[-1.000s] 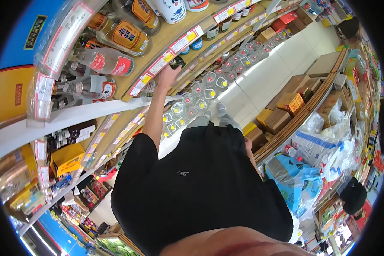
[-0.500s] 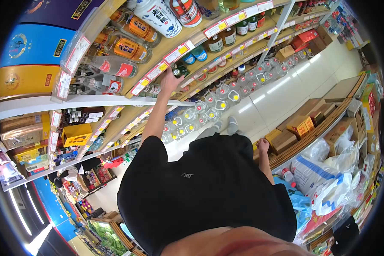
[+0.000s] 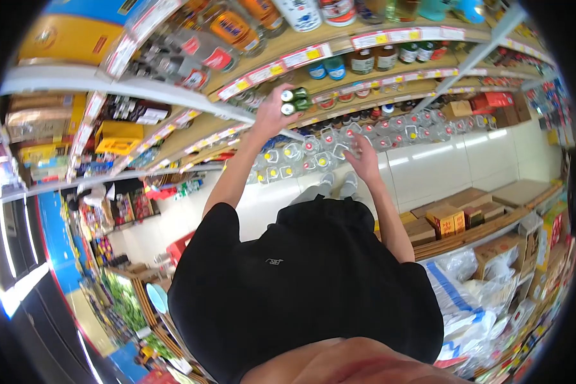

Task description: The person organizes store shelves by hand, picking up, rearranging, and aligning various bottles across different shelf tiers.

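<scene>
Two small green bottles (image 3: 300, 100) with white caps are gripped side by side in my left hand (image 3: 274, 114), just off the front of a shelf of bottles. The caps point toward the camera's left. My right hand (image 3: 363, 160) is raised in front of my body with its fingers apart and nothing in it. Behind it, low down by the shelf, stand several large clear jugs (image 3: 383, 131) with red and yellow caps.
Shelves with price labels (image 3: 307, 54) carry bottles of liquor (image 3: 232, 29). At right, cardboard boxes (image 3: 446, 219) line a wooden-edged rack (image 3: 457, 240), with plastic bags (image 3: 457, 265) nearby. My shoes (image 3: 349, 184) stand on the pale tiled floor (image 3: 422, 169).
My left hand has drawn the green bottles out from the shelf. My right hand has risen from beside the boxes to in front of me, and the view has shifted.
</scene>
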Motion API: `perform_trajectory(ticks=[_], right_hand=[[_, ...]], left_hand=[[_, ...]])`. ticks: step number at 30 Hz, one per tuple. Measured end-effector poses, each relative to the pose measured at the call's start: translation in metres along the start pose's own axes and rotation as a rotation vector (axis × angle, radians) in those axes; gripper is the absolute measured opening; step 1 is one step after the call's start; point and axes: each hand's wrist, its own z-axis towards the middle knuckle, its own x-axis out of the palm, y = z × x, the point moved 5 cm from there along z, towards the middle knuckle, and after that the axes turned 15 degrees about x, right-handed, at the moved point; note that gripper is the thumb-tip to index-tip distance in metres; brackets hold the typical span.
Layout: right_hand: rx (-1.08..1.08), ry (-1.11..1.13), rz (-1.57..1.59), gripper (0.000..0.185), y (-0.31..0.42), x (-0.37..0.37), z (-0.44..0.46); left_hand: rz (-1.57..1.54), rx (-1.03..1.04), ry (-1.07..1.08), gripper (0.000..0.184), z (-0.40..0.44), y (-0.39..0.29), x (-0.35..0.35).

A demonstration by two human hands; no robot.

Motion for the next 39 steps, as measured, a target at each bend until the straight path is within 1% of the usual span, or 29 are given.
perform_trajectory(ticks=[1, 4, 6, 10, 12, 14, 16, 17, 18, 19, 20, 24, 27, 30, 32, 34, 35, 36, 38, 39], right_hand=[[-0.064, 0.011, -0.045, 0.074, 0.034, 0.009, 0.003], [-0.303, 0.093, -0.151, 0.091, 0.119, 0.041, 0.012], [-0.458, 0.166, -0.180, 0.099, 0.157, 0.065, 0.003], [-0.592, 0.423, -0.241, 0.090, 0.139, 0.137, -0.014], [-0.549, 0.485, -0.200, 0.085, 0.128, 0.169, -0.036], [-0.554, 0.584, -0.189, 0.081, 0.137, 0.195, -0.060], [-0.593, 0.664, -0.125, 0.078, 0.151, 0.222, -0.083], [-0.564, 0.712, -0.140, 0.077, 0.154, 0.236, -0.092], [-0.595, 0.716, -0.157, 0.077, 0.161, 0.251, -0.100], [-0.576, 0.741, -0.141, 0.077, 0.166, 0.267, -0.107], [-0.554, 0.764, -0.126, 0.078, 0.171, 0.283, -0.113], [-0.531, 0.752, -0.232, 0.079, 0.187, 0.359, -0.121], [-0.485, 0.701, -0.268, 0.079, 0.205, 0.429, -0.117], [-0.464, 0.580, -0.275, 0.077, 0.228, 0.510, -0.109], [-0.396, 0.575, -0.328, 0.076, 0.240, 0.562, -0.096], [-0.389, 0.570, -0.310, 0.078, 0.271, 0.607, -0.094], [-0.389, 0.554, -0.274, 0.079, 0.280, 0.627, -0.088], [-0.385, 0.592, -0.253, 0.078, 0.294, 0.650, -0.084], [-0.401, 0.551, -0.295, 0.078, 0.328, 0.681, -0.084], [-0.373, 0.572, -0.235, 0.077, 0.327, 0.702, -0.069]], left_hand=[[0.068, 0.016, 0.020, 0.076, -0.014, -0.007, -0.001], [-0.010, -0.006, 0.087, 0.078, -0.057, -0.032, -0.010], [-0.006, -0.058, 0.154, 0.074, -0.079, -0.061, -0.027], [0.090, 0.015, 0.098, 0.064, -0.144, -0.083, -0.044], [0.085, -0.126, 0.144, 0.060, -0.179, -0.091, -0.055], [0.050, -0.213, 0.091, 0.062, -0.214, -0.096, -0.069], [0.040, -0.253, 0.031, 0.062, -0.249, -0.097, -0.082], [0.033, -0.270, 0.005, 0.063, -0.264, -0.094, -0.089], [0.056, -0.273, -0.025, 0.063, -0.278, -0.092, -0.097], [0.076, -0.278, -0.053, 0.063, -0.293, -0.088, -0.105], [0.093, -0.282, -0.078, 0.063, -0.307, -0.081, -0.113], [0.079, -0.342, -0.100, 0.062, -0.367, -0.029, -0.143], [0.056, -0.292, -0.145, 0.065, -0.406, 0.021, -0.184], [0.005, -0.261, -0.237, 0.064, -0.438, 0.077, -0.246], [-0.004, -0.189, -0.266, 0.065, -0.467, 0.130, -0.266], [-0.005, -0.118, -0.316, 0.066, -0.485, 0.169, -0.302], [-0.059, -0.162, -0.312, 0.067, -0.493, 0.185, -0.319], [-0.076, -0.166, -0.357, 0.071, -0.502, 0.200, -0.337], [-0.013, -0.138, -0.453, 0.076, -0.519, 0.223, -0.368], [0.009, -0.195, -0.540, 0.075, -0.531, 0.240, -0.379]])
